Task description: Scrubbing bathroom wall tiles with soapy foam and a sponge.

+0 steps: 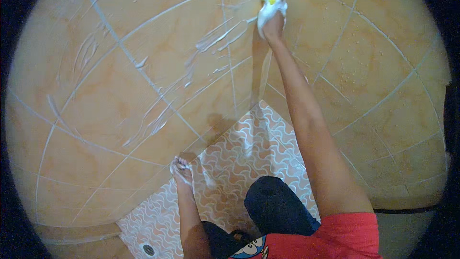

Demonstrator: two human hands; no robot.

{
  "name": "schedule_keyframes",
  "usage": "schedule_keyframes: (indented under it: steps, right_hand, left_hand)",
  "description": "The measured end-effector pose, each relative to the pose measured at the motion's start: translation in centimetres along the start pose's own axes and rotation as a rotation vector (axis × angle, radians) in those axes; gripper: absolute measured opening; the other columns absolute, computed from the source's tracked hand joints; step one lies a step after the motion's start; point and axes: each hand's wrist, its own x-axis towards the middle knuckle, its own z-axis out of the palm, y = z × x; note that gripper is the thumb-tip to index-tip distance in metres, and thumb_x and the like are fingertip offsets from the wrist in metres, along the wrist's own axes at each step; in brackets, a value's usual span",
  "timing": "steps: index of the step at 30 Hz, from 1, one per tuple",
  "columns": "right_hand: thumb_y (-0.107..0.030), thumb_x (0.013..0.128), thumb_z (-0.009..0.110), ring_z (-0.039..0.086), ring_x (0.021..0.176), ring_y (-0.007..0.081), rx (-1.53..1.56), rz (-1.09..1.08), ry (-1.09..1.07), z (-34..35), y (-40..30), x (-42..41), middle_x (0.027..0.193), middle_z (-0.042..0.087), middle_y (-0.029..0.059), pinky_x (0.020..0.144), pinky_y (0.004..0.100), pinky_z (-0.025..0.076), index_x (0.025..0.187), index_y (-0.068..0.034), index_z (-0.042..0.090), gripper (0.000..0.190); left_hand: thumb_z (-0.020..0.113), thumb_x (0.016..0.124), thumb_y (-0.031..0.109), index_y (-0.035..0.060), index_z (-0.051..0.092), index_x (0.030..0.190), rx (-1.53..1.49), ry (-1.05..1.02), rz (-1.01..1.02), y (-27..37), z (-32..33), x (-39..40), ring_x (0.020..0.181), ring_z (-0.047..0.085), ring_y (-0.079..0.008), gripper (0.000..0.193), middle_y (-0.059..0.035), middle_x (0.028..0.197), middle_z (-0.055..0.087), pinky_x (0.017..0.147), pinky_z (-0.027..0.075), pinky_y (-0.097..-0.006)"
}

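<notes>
My right hand (274,21), covered in thick white foam, reaches far up to the corner where two tiled walls meet. It is closed on a foamy thing, likely a sponge (272,0), of which a small yellow part shows. Streaks of white foam (215,39) run across the tan tiled wall (118,75) to the left of that hand. Low at the left, beside the foot of this wall, is my left hand (182,171), with foam on its curled fingers; nothing can be made out in it.
Patterned floor tiles (230,158) lie below, with a round drain cover (148,249) at the lower left. My bent knee in dark cloth (276,205) is over the floor. The right tiled wall (359,68) carries droplets. A dark edge (406,210) runs at the lower right.
</notes>
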Motion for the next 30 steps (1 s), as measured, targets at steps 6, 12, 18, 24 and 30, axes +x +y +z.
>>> schedule_keyframes:
  steps: [6,12,18,24,30]
  right_hand:
    - [-0.017,0.076,0.042,0.049,0.091,0.0307,0.055,0.032,0.006,-1.1,-3.2,-1.2,0.091,0.053,0.0145,0.073,0.0395,0.04,0.095,-0.009,0.05,0.022]
    - [-0.013,0.073,0.042,0.048,0.086,0.0313,-0.198,-0.228,0.175,-2.0,0.5,4.3,0.096,0.049,0.0153,0.075,0.0401,0.038,0.102,-0.006,0.046,0.03]
    - [-0.006,0.069,0.042,0.043,0.098,0.0327,-0.532,-0.173,0.294,1.4,1.4,-0.5,0.11,0.041,0.0171,0.079,0.0415,0.037,0.107,-0.002,0.042,0.038]
    - [-0.008,0.076,0.039,0.048,0.09,0.0281,-0.091,0.235,0.006,1.6,5.4,-9.7,0.099,0.047,0.0151,0.075,0.0349,0.039,0.104,-0.003,0.044,0.029]
    - [-0.013,0.069,0.05,0.051,0.073,0.0286,-0.051,-0.231,0.267,-2.8,-1.6,1.6,0.078,0.053,0.0136,0.063,0.037,0.04,0.08,-0.004,0.053,0.015]
  left_hand:
    - [0.047,0.077,0.012,0.0062,0.045,0.074,-0.023,0.073,-0.006,0.4,-0.4,-0.8,0.061,0.041,-0.0113,0.007,-0.0011,0.068,0.043,0.06,0.037,-0.0222]
    - [0.047,0.077,0.011,0.0044,0.044,0.073,-0.044,0.113,-0.005,0.0,-0.6,-0.3,0.06,0.042,-0.0124,0.008,-0.0027,0.066,0.044,0.058,0.038,-0.022]
    - [0.046,0.077,0.01,0.0037,0.045,0.074,-0.04,0.055,-0.008,-0.1,-1.7,0.9,0.063,0.042,-0.0123,0.007,-0.0031,0.069,0.044,0.059,0.038,-0.0227]
    - [0.047,0.075,0.01,0.0048,0.045,0.073,-0.062,0.072,-0.016,-1.0,0.2,-0.2,0.062,0.042,-0.0117,0.006,-0.0025,0.069,0.044,0.057,0.037,-0.0223]
    - [0.047,0.074,0.01,0.006,0.045,0.07,-0.048,-0.175,-0.023,-0.6,-2.4,0.7,0.059,0.042,-0.0117,0.006,-0.0015,0.064,0.043,0.055,0.036,-0.0223]
